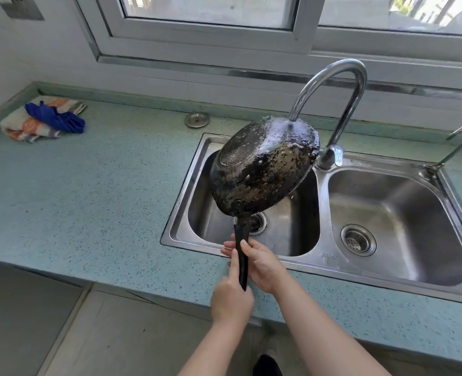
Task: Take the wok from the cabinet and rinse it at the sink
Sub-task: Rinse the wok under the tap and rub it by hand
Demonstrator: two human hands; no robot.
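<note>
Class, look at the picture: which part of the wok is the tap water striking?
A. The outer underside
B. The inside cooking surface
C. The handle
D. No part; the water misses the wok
A. The wok is tilted with its scorched outer underside facing the camera, and the stream from the tap splashes on that surface near the upper rim, above the left sink basin, while both hands grip the handle.

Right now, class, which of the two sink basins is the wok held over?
The left basin, below the running faucet; the wok hangs upside down over it. The right basin has nothing above it.
</note>
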